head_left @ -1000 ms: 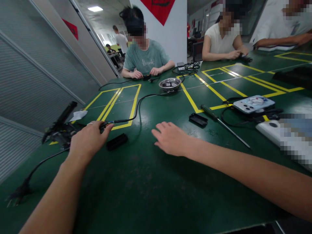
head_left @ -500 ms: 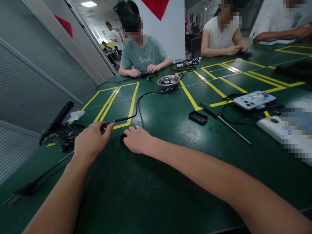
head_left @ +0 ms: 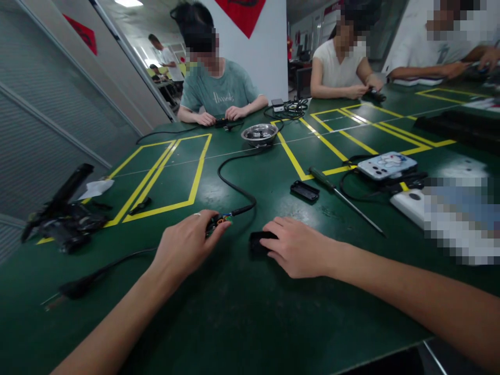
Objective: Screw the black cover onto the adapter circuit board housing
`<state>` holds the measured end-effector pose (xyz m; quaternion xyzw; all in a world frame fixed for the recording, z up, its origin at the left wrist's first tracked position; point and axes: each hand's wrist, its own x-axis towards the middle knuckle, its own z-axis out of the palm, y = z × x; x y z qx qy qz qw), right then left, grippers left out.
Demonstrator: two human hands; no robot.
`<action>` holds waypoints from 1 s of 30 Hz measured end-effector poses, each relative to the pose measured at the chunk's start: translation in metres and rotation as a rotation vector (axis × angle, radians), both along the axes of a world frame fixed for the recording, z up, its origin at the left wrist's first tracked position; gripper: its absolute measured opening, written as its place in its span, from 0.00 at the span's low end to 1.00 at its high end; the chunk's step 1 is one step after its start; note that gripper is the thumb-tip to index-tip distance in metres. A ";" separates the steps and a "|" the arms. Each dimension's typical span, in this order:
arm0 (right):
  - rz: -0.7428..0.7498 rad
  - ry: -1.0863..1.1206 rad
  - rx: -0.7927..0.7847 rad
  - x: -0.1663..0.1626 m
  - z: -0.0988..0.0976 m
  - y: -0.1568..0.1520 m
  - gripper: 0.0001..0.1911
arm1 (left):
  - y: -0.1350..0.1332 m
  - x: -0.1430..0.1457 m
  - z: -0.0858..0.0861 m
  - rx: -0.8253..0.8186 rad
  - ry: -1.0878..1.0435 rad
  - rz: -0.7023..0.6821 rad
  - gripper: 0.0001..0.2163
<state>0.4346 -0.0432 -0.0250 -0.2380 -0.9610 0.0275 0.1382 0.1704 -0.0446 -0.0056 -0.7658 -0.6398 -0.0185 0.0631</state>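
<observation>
1. The left hand (head_left: 188, 238) pinches a circuit board (head_left: 220, 221) above the surface (head_left: 250, 317); apart from it, the right hand (head_left: 296, 247) grips a black shell (head_left: 258, 242).
2. The board looks light, stiff, fragile: best held by its edges, sparing the cable (head_left: 245, 208) joint. The shell seems rigid, smooth; long sides suit fingers.
3. Room lies toward the near edge; a screwdriver (head_left: 338, 192) sits beyond the right hand.
</observation>
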 end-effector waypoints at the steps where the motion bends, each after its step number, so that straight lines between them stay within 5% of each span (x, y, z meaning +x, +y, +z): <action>1: 0.043 0.025 -0.011 -0.001 0.003 -0.002 0.17 | -0.001 0.003 -0.002 0.012 -0.004 -0.019 0.22; 8: 0.141 0.039 -0.086 -0.003 0.003 -0.006 0.18 | -0.006 0.013 -0.016 0.038 -0.046 -0.112 0.19; 11: 0.100 0.171 -0.084 0.003 0.006 0.000 0.23 | -0.009 0.018 -0.020 0.043 -0.077 -0.168 0.18; 15: -0.035 0.357 0.002 0.010 0.010 0.013 0.16 | -0.018 0.026 -0.020 0.078 -0.118 -0.258 0.16; 23: 0.047 0.255 -0.033 0.011 -0.001 0.022 0.13 | -0.030 0.037 -0.016 0.021 -0.247 -0.404 0.15; 30: -0.010 0.159 -0.086 0.016 0.006 0.021 0.13 | -0.029 0.037 -0.014 -0.163 -0.353 -0.457 0.37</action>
